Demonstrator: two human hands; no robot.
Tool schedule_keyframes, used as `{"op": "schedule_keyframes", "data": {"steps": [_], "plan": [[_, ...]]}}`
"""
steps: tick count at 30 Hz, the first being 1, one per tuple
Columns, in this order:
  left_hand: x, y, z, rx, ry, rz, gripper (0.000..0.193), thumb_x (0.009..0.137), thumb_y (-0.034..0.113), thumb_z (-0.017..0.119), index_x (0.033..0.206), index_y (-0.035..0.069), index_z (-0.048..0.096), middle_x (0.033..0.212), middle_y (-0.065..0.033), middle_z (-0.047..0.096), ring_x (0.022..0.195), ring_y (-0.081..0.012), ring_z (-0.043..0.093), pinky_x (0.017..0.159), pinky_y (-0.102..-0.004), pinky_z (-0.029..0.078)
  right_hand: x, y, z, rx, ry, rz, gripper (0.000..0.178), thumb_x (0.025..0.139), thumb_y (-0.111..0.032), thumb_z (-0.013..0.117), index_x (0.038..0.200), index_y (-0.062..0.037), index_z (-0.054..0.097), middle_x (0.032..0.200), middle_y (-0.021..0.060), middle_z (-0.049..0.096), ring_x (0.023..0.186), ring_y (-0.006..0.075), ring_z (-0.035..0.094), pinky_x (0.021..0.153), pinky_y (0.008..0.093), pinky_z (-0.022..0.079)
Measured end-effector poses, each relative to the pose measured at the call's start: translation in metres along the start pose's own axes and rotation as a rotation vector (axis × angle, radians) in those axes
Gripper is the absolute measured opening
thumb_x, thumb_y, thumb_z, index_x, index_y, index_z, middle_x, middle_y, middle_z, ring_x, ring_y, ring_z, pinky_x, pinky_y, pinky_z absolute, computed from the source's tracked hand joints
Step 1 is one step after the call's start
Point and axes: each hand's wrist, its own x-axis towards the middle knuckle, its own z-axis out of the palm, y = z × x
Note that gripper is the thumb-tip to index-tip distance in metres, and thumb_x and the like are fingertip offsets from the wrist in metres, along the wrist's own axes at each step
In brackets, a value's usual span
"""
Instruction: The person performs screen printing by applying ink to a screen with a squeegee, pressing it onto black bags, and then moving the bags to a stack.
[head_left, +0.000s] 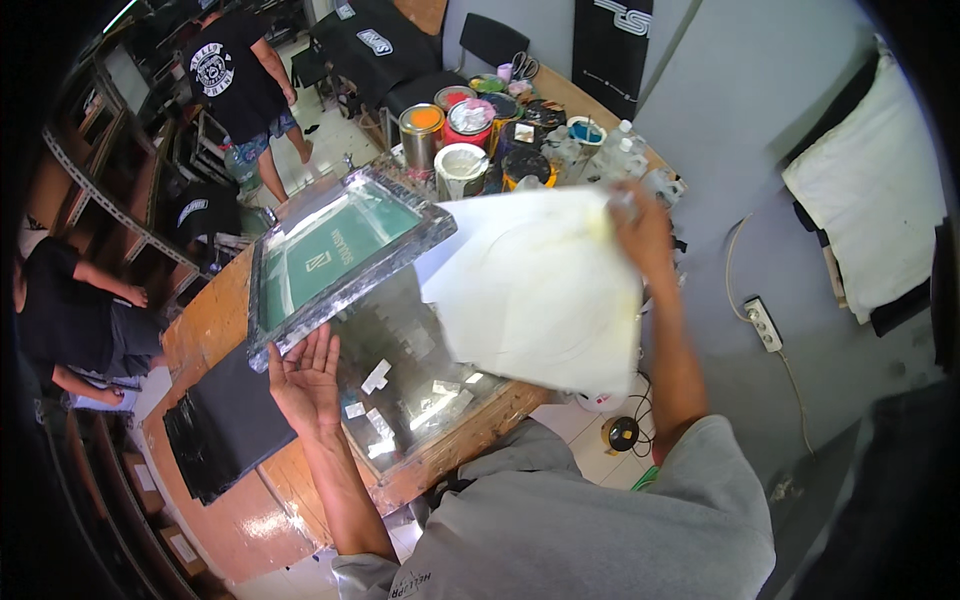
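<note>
A silk-screen frame [345, 245] with green mesh and a taped border is tilted up over the printing board. My left hand [308, 385] is beneath its near edge, palm up, fingers stretched out, with the fingertips touching the frame's edge. On the right, my right hand [640, 225], blurred by motion, grips the upper corner of a large white sheet [545, 290]. The sheet spreads between the frame and my right arm, overhanging the board's right side. Under the frame lies a shiny, grey board [400, 335] with several bits of pale tape [376, 376] on it.
A dark stack of folded cloth [225, 420] rests on the wooden table [290, 490] at left. Several paint cans [462, 165] and bottles crowd the far side. Two people [235, 80] are at the left. A power strip [763, 323] hangs on the right wall.
</note>
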Motion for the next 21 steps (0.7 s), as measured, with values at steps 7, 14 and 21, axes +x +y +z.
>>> {"op": "schedule_keyframes", "data": {"steps": [7,14,21], "plan": [[0.009,-0.011,-0.003,0.027,0.045,0.048,0.052,0.104,0.046,0.059,0.096,-0.005,0.059,0.115,-0.0288,0.062,0.120,-0.0425,0.063,0.103,-0.0528,0.055,0.237,0.079,-0.116,0.017,0.012,0.294,0.036,0.080,-0.006,0.067,0.114,-0.0038,0.075,0.104,0.0158,0.077,0.096,0.0261,0.073,0.084,0.0377,0.057],[0.003,-0.020,-0.005,0.072,0.153,0.082,0.051,0.103,0.049,0.060,0.093,-0.001,0.060,0.109,-0.0243,0.065,0.113,-0.0386,0.067,0.100,-0.0508,0.057,0.290,0.175,-0.100,-0.122,0.398,0.535,0.040,0.077,-0.007,0.064,0.115,-0.0061,0.077,0.113,0.0188,0.075,0.101,0.0334,0.073,0.091,0.0401,0.057],[-0.001,-0.031,0.001,0.090,0.275,0.151,0.050,0.100,0.049,0.065,0.100,-0.001,0.055,0.109,-0.0218,0.064,0.111,-0.0364,0.067,0.103,-0.0506,0.056,0.293,0.256,-0.076,-0.139,0.551,0.548,0.037,0.077,-0.013,0.067,0.112,-0.0075,0.078,0.112,0.0177,0.076,0.102,0.0327,0.073,0.092,0.0410,0.057]]}}
